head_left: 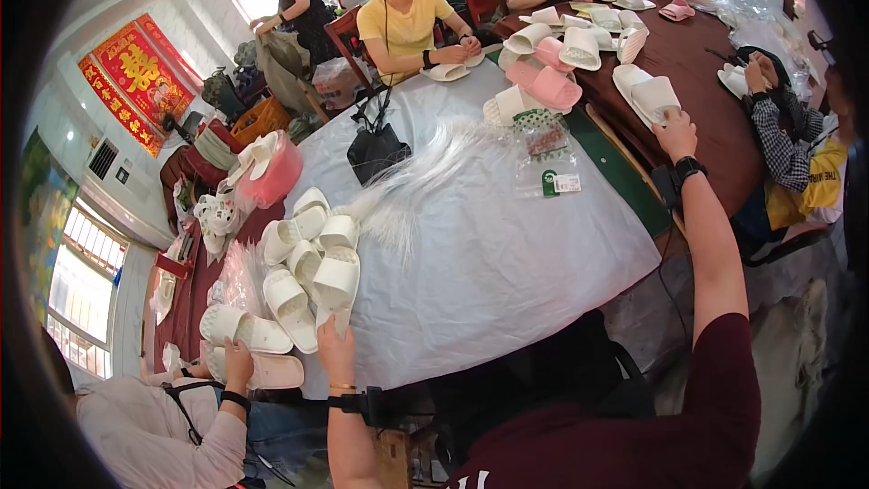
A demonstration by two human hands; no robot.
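White slipper (336, 285) on the plastic-covered table (489, 299), long axis running away from the left hand (336, 350), pinched at its near end between closed fingers; well apart, in the right hand (677, 138), another white slipper (654, 97), firmly gripped.

a pale plastic sheet (507, 281) covers the near table, with a heap of white slippers (306, 263) at its left, a black bag (378, 156) toward the far side, loose white strands (425, 163) trailing across the middle and a clear packet (546, 158) at the right. past a green strip (625, 167) along the right side, a dark red cloth (711, 81) covers the next table, carrying more slippers (580, 48) and, at its far right, crumpled clear plastic (760, 32).
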